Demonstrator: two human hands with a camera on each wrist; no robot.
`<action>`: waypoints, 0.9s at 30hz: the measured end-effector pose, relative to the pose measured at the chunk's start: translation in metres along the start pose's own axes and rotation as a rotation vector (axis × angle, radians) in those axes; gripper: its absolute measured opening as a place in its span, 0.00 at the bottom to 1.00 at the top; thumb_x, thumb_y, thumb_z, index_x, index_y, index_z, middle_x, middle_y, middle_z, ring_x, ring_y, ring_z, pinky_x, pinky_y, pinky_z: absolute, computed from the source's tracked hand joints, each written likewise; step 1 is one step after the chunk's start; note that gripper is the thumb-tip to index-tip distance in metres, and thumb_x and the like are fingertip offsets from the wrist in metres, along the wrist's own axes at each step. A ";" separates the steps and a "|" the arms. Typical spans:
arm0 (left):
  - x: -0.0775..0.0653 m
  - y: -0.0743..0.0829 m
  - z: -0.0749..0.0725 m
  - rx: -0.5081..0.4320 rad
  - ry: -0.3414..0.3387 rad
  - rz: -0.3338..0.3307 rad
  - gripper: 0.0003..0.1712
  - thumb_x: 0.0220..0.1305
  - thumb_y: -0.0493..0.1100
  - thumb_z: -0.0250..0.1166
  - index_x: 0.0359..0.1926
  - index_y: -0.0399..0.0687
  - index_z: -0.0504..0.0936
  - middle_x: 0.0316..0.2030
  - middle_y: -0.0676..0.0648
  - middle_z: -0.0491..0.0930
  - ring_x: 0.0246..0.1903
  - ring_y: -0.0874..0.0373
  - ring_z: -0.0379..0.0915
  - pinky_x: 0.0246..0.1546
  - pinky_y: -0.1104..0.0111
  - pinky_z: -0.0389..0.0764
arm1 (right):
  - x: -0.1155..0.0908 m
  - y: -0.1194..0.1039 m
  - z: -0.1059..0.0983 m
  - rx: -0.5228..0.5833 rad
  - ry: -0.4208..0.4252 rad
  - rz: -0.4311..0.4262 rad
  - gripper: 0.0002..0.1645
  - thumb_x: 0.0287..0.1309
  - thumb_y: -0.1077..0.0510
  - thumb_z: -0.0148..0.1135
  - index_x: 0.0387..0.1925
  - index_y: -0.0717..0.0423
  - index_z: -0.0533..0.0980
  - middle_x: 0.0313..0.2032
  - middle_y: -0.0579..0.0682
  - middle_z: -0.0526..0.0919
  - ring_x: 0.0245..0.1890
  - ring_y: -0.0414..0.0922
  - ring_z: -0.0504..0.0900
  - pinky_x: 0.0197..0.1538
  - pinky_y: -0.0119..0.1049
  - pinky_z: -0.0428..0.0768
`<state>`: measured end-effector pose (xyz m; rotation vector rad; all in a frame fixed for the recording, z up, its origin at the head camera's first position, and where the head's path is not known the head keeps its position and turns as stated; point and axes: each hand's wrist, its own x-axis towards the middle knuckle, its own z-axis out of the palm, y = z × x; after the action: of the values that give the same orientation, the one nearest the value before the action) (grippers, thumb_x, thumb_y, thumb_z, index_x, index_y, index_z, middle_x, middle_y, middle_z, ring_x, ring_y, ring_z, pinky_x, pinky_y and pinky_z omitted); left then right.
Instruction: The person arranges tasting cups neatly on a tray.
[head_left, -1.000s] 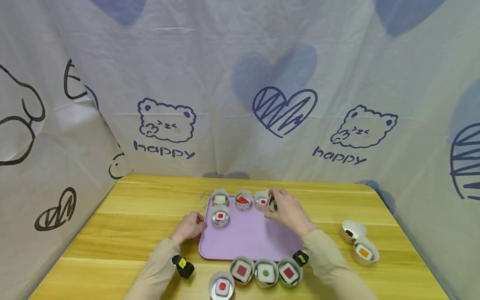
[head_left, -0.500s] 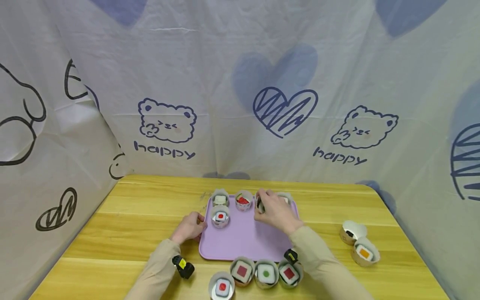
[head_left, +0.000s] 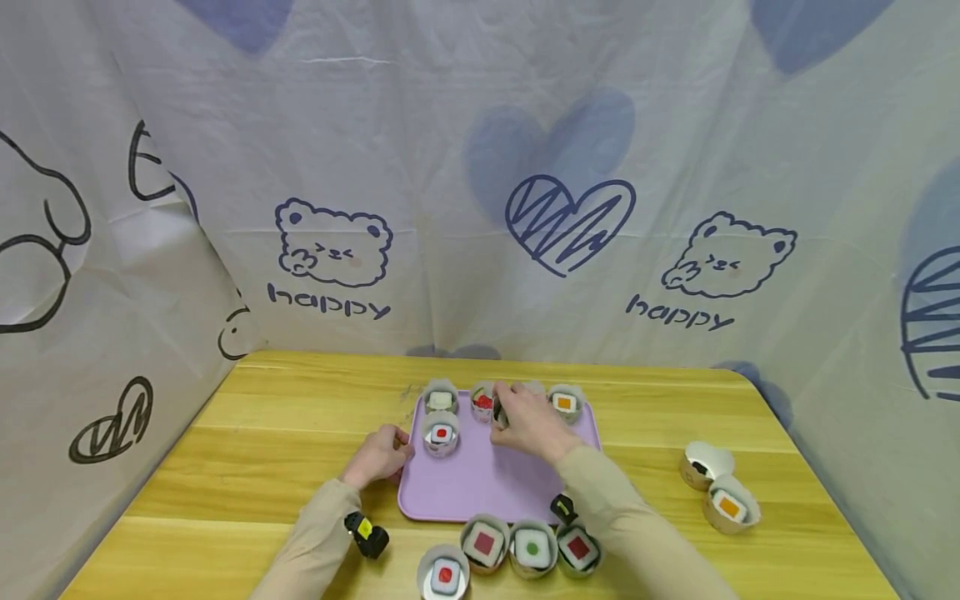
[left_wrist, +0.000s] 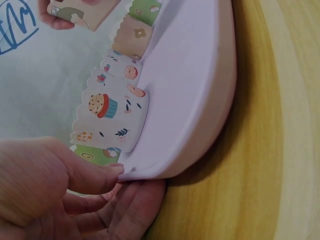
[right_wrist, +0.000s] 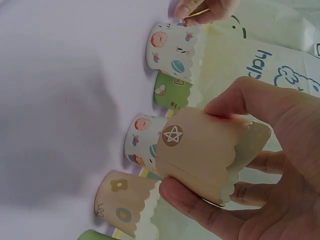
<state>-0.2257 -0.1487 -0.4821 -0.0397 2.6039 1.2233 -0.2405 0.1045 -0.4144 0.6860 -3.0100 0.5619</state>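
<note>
My left hand point(head_left: 378, 454) pinches the left rim of the lilac tray point(head_left: 480, 492), thumb on top and fingers beneath in the left wrist view. Above the tray, my right hand point(head_left: 534, 425) grips a beige paper baking cup point(right_wrist: 197, 150) with a star print, its scalloped mouth toward the palm. The held cup overlaps the cup with a red filling point(head_left: 483, 403) in the head view. At the tray's back left stands a cup with a pale block point(head_left: 440, 398), and in front of it one with a red-centred block point(head_left: 441, 433). My right hand partly hides another back-row cup.
A cup with an orange-centred block point(head_left: 565, 402) stands at the tray's back right. Several filled cups, including a green-centred one point(head_left: 532, 547), line the tray's front edge. Two more cups, one orange-centred point(head_left: 729, 506), stand right of the tray. A printed curtain point(head_left: 450, 275) backs the table.
My right hand has moved left along the back row with the held cup, uncovering the orange-centred cup at the back right. The left hand has stayed on the tray rim.
</note>
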 end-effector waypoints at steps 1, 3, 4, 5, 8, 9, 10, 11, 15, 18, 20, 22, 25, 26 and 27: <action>0.000 0.000 0.000 -0.003 0.000 0.002 0.14 0.70 0.34 0.56 0.50 0.26 0.74 0.33 0.37 0.80 0.25 0.54 0.81 0.27 0.64 0.86 | 0.001 -0.001 0.001 0.001 -0.007 -0.001 0.23 0.49 0.59 0.69 0.48 0.57 0.73 0.38 0.54 0.79 0.33 0.47 0.76 0.35 0.40 0.79; 0.000 0.000 0.000 -0.007 0.000 0.005 0.14 0.70 0.34 0.56 0.50 0.25 0.74 0.33 0.36 0.80 0.25 0.54 0.81 0.27 0.64 0.86 | 0.002 -0.002 0.003 -0.001 -0.017 -0.002 0.24 0.48 0.60 0.70 0.48 0.57 0.73 0.38 0.55 0.79 0.34 0.47 0.77 0.36 0.41 0.80; 0.000 0.000 0.000 -0.009 0.000 0.007 0.14 0.69 0.33 0.56 0.50 0.25 0.74 0.33 0.36 0.80 0.25 0.54 0.81 0.27 0.64 0.86 | 0.003 -0.002 0.004 -0.003 -0.020 -0.004 0.24 0.49 0.60 0.70 0.48 0.58 0.73 0.39 0.55 0.80 0.35 0.48 0.77 0.38 0.42 0.81; 0.000 -0.001 0.000 -0.011 0.001 0.009 0.14 0.69 0.33 0.56 0.50 0.25 0.73 0.33 0.36 0.80 0.24 0.54 0.81 0.27 0.63 0.86 | 0.003 -0.003 0.004 -0.003 -0.023 -0.006 0.25 0.49 0.60 0.70 0.49 0.58 0.73 0.40 0.56 0.80 0.36 0.48 0.78 0.39 0.43 0.81; 0.001 -0.001 0.001 -0.016 0.002 0.012 0.14 0.69 0.33 0.56 0.50 0.24 0.73 0.33 0.36 0.80 0.24 0.54 0.81 0.26 0.63 0.86 | 0.005 -0.004 0.006 -0.009 -0.029 -0.009 0.29 0.50 0.59 0.70 0.54 0.60 0.73 0.43 0.58 0.81 0.39 0.51 0.79 0.44 0.47 0.82; 0.001 -0.001 0.001 -0.016 0.001 0.012 0.14 0.69 0.33 0.56 0.50 0.25 0.73 0.33 0.36 0.80 0.24 0.54 0.81 0.26 0.63 0.86 | 0.006 -0.004 0.007 -0.013 -0.031 -0.007 0.30 0.51 0.59 0.70 0.56 0.60 0.72 0.44 0.59 0.81 0.40 0.52 0.80 0.45 0.48 0.82; 0.001 -0.001 0.000 -0.014 0.002 0.010 0.14 0.69 0.33 0.56 0.50 0.25 0.73 0.33 0.36 0.80 0.24 0.54 0.81 0.26 0.63 0.86 | 0.007 -0.004 0.008 -0.019 -0.030 -0.009 0.31 0.51 0.59 0.70 0.57 0.60 0.72 0.44 0.59 0.81 0.40 0.52 0.80 0.45 0.49 0.82; 0.001 -0.001 0.000 -0.011 0.001 0.008 0.14 0.70 0.33 0.56 0.50 0.25 0.74 0.33 0.36 0.80 0.24 0.54 0.81 0.26 0.64 0.86 | 0.008 -0.004 0.009 -0.025 -0.029 -0.009 0.30 0.51 0.58 0.70 0.56 0.60 0.72 0.43 0.58 0.81 0.40 0.52 0.80 0.45 0.49 0.82; 0.000 0.000 0.000 -0.003 0.000 0.002 0.14 0.70 0.34 0.56 0.51 0.26 0.74 0.33 0.37 0.80 0.25 0.54 0.81 0.26 0.64 0.86 | 0.010 -0.005 0.012 -0.046 -0.026 -0.017 0.24 0.52 0.57 0.70 0.50 0.57 0.72 0.40 0.57 0.80 0.37 0.52 0.80 0.41 0.48 0.82; 0.000 -0.001 0.000 -0.008 0.000 0.001 0.14 0.70 0.34 0.56 0.51 0.26 0.74 0.33 0.36 0.80 0.25 0.54 0.81 0.27 0.64 0.86 | 0.011 -0.007 0.014 -0.043 -0.030 -0.021 0.23 0.52 0.56 0.70 0.48 0.57 0.72 0.40 0.57 0.80 0.38 0.53 0.81 0.40 0.48 0.83; 0.000 -0.001 0.000 -0.014 -0.001 0.005 0.13 0.70 0.33 0.56 0.50 0.25 0.73 0.34 0.36 0.80 0.25 0.54 0.81 0.27 0.63 0.86 | 0.012 -0.008 0.015 -0.030 -0.036 -0.022 0.24 0.53 0.56 0.71 0.49 0.58 0.72 0.41 0.57 0.80 0.40 0.55 0.82 0.43 0.49 0.83; 0.000 -0.001 0.000 -0.021 -0.001 0.008 0.13 0.70 0.33 0.56 0.50 0.25 0.73 0.33 0.35 0.80 0.24 0.54 0.81 0.26 0.63 0.87 | 0.012 -0.010 0.016 -0.021 -0.034 -0.027 0.24 0.53 0.57 0.72 0.49 0.58 0.73 0.42 0.58 0.81 0.41 0.57 0.82 0.44 0.50 0.84; 0.000 -0.001 0.000 -0.028 -0.002 0.011 0.13 0.70 0.33 0.56 0.50 0.25 0.73 0.33 0.35 0.80 0.24 0.54 0.81 0.26 0.63 0.87 | 0.013 -0.012 0.017 -0.011 -0.028 -0.028 0.23 0.52 0.57 0.72 0.48 0.58 0.74 0.43 0.58 0.81 0.40 0.57 0.82 0.43 0.50 0.85; 0.000 -0.001 0.000 -0.027 -0.002 0.011 0.13 0.70 0.33 0.56 0.50 0.25 0.73 0.33 0.35 0.80 0.24 0.54 0.81 0.26 0.63 0.87 | 0.013 -0.012 0.018 -0.009 -0.027 -0.027 0.22 0.53 0.57 0.72 0.48 0.58 0.74 0.43 0.58 0.81 0.40 0.57 0.82 0.43 0.49 0.85; 0.000 -0.001 0.000 -0.027 -0.003 0.010 0.13 0.70 0.33 0.56 0.50 0.25 0.73 0.34 0.35 0.80 0.24 0.54 0.81 0.26 0.63 0.87 | 0.013 -0.012 0.018 -0.009 -0.024 -0.026 0.22 0.52 0.57 0.72 0.47 0.57 0.74 0.43 0.58 0.81 0.40 0.56 0.82 0.43 0.49 0.85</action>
<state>-0.2258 -0.1494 -0.4831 -0.0296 2.5883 1.2608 -0.2461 0.0824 -0.4264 0.7352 -3.0193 0.5423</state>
